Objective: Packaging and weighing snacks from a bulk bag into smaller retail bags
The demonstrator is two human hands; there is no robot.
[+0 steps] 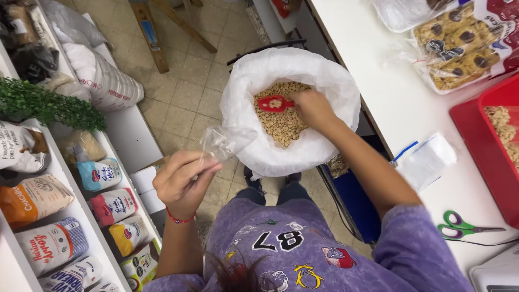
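1. The right hand (312, 108) is down inside the white sack (335, 86), fingers closed round the handle of a red scoop (274, 103).
2. The scoop lies on the pale beans (284, 124) that fill the sack, its bowl holding a few of them.
3. The left hand (181, 181) is raised in front of the chest, well apart from the sack's mouth, thumb and fingertips pinched narrow on the edge of a clear bag (224, 141).
4. The bag hangs open and crumpled, its upper end reaching up against the sack's near left rim.
5. A red band (179, 219) sits on the left wrist.
6. The sack stands on the tiled floor between a white counter (389, 97) on the right and shelves (116, 162) on the left.
7. On the counter lie green scissors (459, 225) near the person's right elbow, a flat stack of small clear bags (427, 159), a red tray (489, 146) with pale pieces in it, and packs of cookies (459, 46) at the far end.
8. The shelves carry rows of coloured flour packets (111, 208); a green plant (46, 105) sits above them, and big cloth sacks (102, 81) lie on the floor beyond.
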